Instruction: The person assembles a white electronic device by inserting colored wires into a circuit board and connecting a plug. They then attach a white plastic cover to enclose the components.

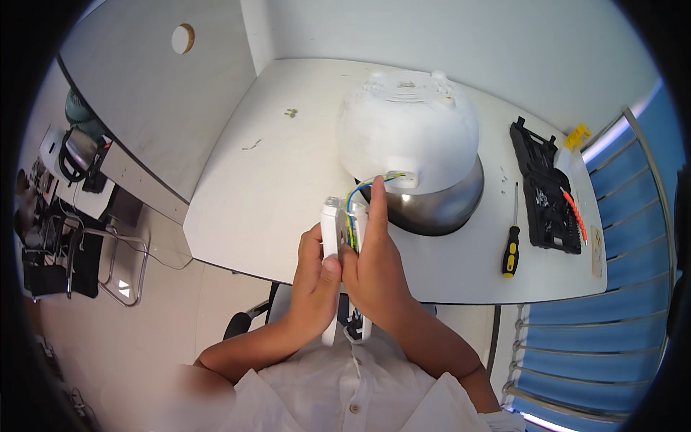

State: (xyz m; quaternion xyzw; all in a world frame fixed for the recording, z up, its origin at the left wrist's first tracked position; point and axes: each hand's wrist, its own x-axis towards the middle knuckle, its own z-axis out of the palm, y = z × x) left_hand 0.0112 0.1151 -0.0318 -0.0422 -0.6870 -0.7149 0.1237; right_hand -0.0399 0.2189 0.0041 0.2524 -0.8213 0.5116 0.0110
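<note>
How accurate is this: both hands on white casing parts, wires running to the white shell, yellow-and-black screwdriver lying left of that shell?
Only the side is wrong: in the head view, the yellow-and-black screwdriver lies right of the white shell. The rest stands.

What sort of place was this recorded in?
Probably an indoor workroom of some kind, judging by the white table and, lying on it, a screwdriver and an open black tool case.
</note>
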